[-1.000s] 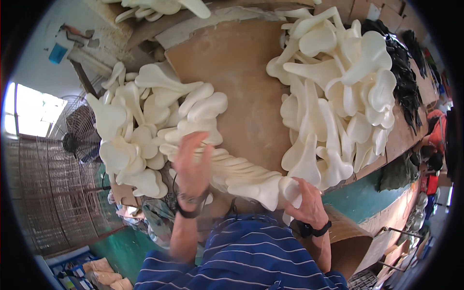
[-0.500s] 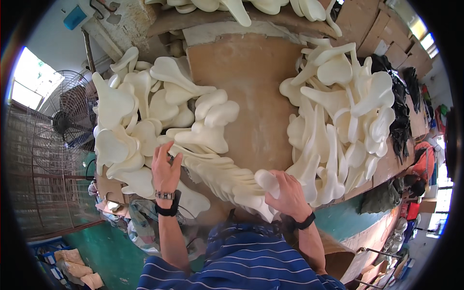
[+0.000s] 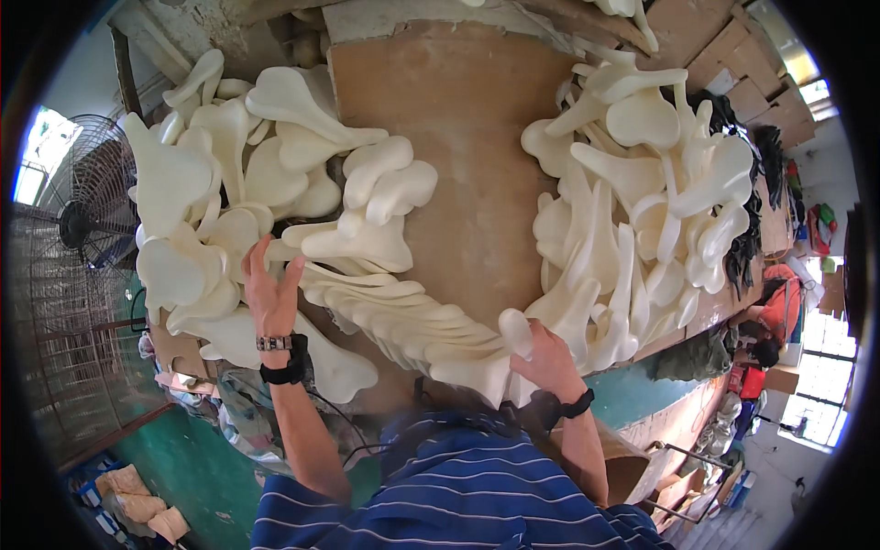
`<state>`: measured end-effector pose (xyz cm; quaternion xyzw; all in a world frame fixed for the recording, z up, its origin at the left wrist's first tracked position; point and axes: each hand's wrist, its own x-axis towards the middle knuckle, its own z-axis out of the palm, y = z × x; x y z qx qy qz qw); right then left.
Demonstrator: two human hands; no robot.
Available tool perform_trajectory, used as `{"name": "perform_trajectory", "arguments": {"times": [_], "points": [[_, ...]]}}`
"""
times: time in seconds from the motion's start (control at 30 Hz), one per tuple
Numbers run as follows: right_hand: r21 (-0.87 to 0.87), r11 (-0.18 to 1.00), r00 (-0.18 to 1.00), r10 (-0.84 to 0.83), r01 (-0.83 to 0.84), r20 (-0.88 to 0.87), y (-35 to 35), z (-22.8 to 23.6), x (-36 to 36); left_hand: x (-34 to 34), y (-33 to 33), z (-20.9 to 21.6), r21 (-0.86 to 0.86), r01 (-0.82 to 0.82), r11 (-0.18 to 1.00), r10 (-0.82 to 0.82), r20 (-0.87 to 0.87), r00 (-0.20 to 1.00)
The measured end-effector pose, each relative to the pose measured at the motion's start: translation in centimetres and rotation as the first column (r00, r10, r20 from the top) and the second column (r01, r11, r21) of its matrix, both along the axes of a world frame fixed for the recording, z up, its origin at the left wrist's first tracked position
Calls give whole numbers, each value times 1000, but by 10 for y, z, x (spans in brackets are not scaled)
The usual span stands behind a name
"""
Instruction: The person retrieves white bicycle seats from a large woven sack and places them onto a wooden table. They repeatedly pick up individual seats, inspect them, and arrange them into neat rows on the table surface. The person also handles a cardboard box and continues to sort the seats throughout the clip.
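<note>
Cream foam pieces shaped like bicycle saddles cover much of the cardboard-topped table. A tight, slanting row of these saddle pads [image 3: 403, 316] lies in front of me, overlapping one another. At the row's left end is my left hand [image 3: 273, 298], its thumb and fingers apart beside the pads' narrow tips. I cannot see it grip any of them. My right hand [image 3: 553, 362] closes on a saddle pad [image 3: 515, 332] at the row's right end. The rounded tip of that pad sticks up past my fingers, and the rest is partly hidden.
Loose piles of saddle pads rise on the left [image 3: 174, 183] and on the right [image 3: 642, 202], with bare cardboard [image 3: 467, 156] between them. A caged fan [image 3: 78, 220] stands at the left. Another person [image 3: 779, 302] in orange is at the far right.
My view has shifted, and the left pile sits further left. My left hand remains by the row's left end, my right hand on the pad at its right end.
</note>
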<state>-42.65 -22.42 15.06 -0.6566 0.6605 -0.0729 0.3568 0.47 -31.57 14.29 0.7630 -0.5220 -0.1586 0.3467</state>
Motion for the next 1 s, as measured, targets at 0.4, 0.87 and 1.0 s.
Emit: {"name": "perform_trajectory", "arguments": {"times": [0.4, 0.87, 1.0], "points": [[-161, 977, 960, 93, -139, -262, -65, -23, 41, 4, 2, -86, 44, -489, 871, 315, -814, 488], [-714, 675, 849, 475, -184, 230, -275, -74, 219, -40, -20, -69, -73, -117, 991, 17, -777, 629], [-615, 785, 837, 383, -72, 390, -290, -70, 223, -50, -31, -63, -37, -92, 995, 28, -783, 621]]}}
